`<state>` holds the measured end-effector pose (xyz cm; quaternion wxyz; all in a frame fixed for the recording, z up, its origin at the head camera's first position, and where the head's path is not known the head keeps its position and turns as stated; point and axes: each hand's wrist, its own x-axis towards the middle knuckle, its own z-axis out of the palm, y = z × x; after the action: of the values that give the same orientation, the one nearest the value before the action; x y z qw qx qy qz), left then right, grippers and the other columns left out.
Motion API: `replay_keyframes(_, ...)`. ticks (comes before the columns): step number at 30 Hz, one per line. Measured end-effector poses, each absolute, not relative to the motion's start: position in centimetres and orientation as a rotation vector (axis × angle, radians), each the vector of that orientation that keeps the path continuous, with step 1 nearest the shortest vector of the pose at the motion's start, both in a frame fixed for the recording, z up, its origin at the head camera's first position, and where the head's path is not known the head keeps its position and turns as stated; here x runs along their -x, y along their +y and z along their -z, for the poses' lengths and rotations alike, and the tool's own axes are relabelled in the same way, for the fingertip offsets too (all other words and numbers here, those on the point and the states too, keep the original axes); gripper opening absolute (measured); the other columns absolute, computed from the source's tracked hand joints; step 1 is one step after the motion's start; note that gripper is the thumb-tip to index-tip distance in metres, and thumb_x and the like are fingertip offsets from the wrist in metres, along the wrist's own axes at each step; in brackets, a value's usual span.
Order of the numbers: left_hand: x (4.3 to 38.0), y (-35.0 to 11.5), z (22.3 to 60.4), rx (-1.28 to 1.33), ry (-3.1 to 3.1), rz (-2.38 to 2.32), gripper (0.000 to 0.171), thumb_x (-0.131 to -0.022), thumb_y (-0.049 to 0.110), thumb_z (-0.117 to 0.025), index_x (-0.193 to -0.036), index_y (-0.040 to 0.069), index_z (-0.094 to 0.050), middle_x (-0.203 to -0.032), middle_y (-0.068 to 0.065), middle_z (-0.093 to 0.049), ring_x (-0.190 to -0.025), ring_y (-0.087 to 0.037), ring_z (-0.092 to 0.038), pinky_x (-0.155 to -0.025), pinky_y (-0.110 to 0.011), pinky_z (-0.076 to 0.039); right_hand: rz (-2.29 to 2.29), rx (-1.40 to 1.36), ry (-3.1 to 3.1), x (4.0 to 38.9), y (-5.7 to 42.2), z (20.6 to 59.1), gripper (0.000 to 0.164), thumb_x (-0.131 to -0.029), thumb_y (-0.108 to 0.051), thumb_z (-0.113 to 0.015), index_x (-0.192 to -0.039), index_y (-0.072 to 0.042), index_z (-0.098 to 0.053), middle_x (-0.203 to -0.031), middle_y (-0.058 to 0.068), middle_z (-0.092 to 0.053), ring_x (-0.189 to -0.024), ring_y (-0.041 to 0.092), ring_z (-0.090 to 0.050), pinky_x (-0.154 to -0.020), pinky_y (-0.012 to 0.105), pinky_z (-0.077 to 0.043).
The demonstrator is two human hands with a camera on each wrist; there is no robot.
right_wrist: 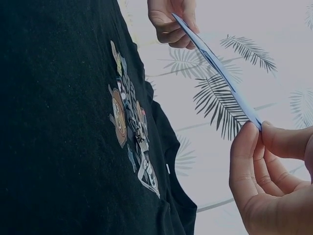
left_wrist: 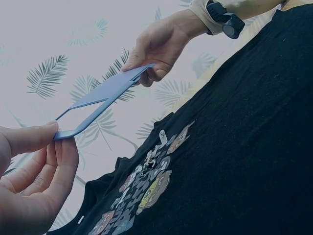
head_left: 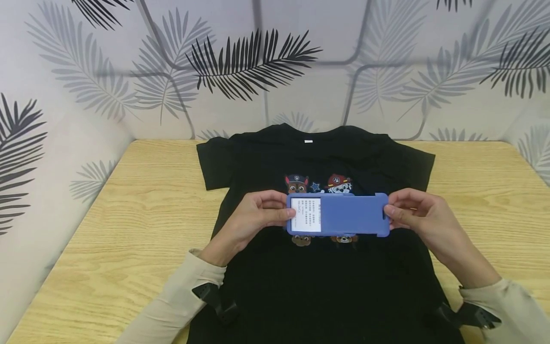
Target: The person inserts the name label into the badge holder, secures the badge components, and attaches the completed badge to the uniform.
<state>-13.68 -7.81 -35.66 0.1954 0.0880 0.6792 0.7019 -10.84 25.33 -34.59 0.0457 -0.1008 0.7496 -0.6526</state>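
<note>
A slim blue plastic card holder [head_left: 352, 215] is held level above a black T-shirt [head_left: 318, 286]. A white card [head_left: 306, 215] with small print shows at the holder's left end. My left hand [head_left: 262, 212] pinches that end, thumb on the printed card and fingers beneath. At the opposite end, my right hand [head_left: 423, 215] pinches the holder between thumb and fingers. Seen nearly edge-on in the right wrist view, the holder [right_wrist: 220, 73] is thin and flat. Part of the shirt's cartoon dog print [head_left: 339, 184] is hidden behind it.
The T-shirt lies spread on a light wood table [head_left: 142, 205], collar toward the far edge and both short sleeves out to the sides. A pale backdrop [head_left: 301, 38] with leaf patterns rises behind the table. Dark camera straps [head_left: 215, 301] are on both wrists.
</note>
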Motion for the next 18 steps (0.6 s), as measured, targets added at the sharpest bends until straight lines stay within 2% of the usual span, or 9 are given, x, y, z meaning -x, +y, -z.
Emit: replay_keyframes(18, 13.61, -7.67, 35.79, -0.264, 1.915, -1.958, 0.028, -0.086, 0.000, -0.069, -0.112, -0.007, -0.061, -0.104, -0.017, -0.069, -0.085, -0.022, -0.066, -0.085, -0.037, -0.054, 2.038, 0.308, 2.235, 10.95, 25.13, 34.89, 0.013, -0.091, 0.003, -0.061, -0.099, -0.007, -0.065, -0.087, 0.001, -0.067, -0.069, 0.014, -0.066, -0.067, 0.024, -0.056)
